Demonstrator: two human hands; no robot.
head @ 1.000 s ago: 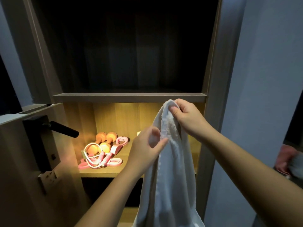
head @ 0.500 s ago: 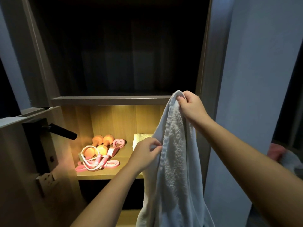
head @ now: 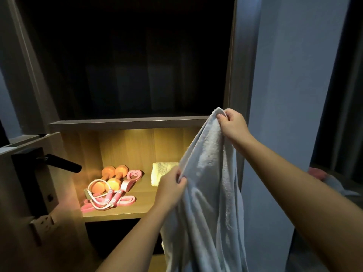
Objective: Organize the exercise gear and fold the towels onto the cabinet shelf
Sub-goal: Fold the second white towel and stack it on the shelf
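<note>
Left hand [head: 170, 188] pinches the left edge of a pale terry-cloth towel [head: 208, 193] that hangs in front of the cabinet. Right hand [head: 232, 125], higher, clenches its top corner. Beyond, on the lit wooden cabinet shelf [head: 125, 213]: pink skipping rope [head: 110, 199] near the front left edge, orange dumbbells [head: 115, 176] behind it, folded white towel [head: 162, 170] toward the back right.

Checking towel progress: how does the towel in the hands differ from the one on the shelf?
The held towel hangs unfolded, pinched by the left hand and right hand; the shelf towel lies folded in a block. The held towel is outside the cabinet; the shelf towel rests inside. Both look pale.
</note>
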